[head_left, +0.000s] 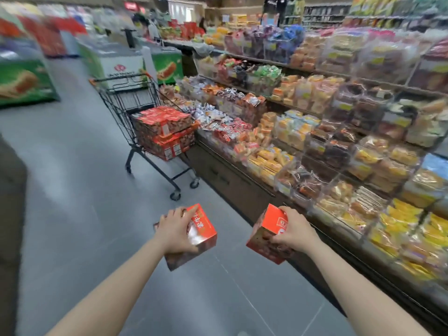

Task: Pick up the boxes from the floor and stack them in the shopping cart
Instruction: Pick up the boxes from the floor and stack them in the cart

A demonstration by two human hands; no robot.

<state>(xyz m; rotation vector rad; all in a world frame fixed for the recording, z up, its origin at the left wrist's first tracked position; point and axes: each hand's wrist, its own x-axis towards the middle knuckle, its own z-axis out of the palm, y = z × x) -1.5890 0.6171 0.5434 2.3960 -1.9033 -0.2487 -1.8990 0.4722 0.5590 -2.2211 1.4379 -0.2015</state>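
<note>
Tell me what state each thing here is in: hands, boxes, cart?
Left hand: closed on the left box, held off the floor.
Right hand: closed on the right box, held tilted, off the floor.
Cart: parked beside the shelves, ahead of the hands.
Stacked boxes: layered in the cart, filling its lower part.

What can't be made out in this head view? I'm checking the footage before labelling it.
- Print on the red cardboard box in the left hand: blurred, partly covered by fingers.
- Box count in the black wire shopping cart: hidden behind mesh and top layer.
- Far shelves: motion-blurred.
</note>
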